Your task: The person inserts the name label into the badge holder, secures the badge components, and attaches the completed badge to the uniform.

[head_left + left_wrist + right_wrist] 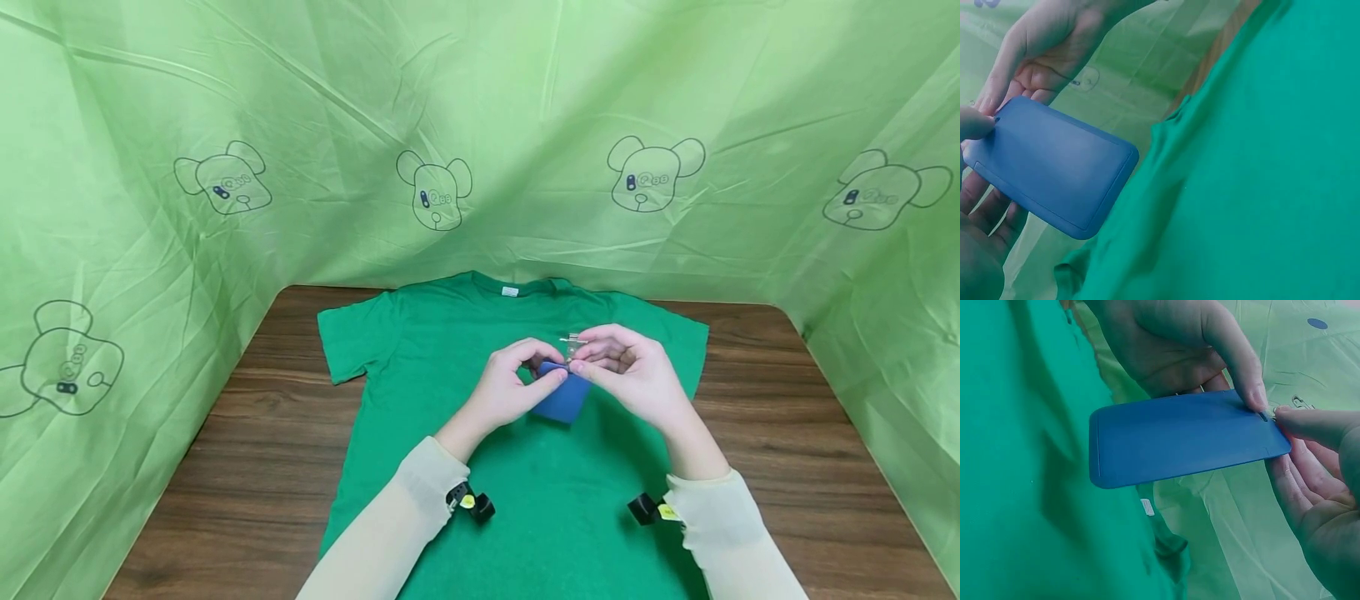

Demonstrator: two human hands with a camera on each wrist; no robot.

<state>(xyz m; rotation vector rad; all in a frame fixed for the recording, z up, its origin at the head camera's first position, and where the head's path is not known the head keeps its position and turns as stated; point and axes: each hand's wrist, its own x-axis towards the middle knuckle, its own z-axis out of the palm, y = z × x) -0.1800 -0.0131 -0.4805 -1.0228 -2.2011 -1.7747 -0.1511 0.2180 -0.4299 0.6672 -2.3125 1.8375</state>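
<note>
A flat blue card holder (1179, 439) with rounded corners and a small slot near one end is held above the green T-shirt (450, 350). My left hand (510, 379) pinches it near the slotted end, thumb on its face and fingers behind. My right hand (633, 371) meets it at the slot, thumb and forefinger pinching a small fastener whose strap is mostly covered by fingers. A thin metal safety pin (1300, 402) sticks out past the right thumb. Whether the strap runs through the slot I cannot tell.
The T-shirt lies spread out on a dark wood table (270, 433), collar with white label (510, 292) at the far side. Green fabric walls (525, 100) with printed bear heads enclose the back and sides. Each wrist wears a small black camera (482, 508).
</note>
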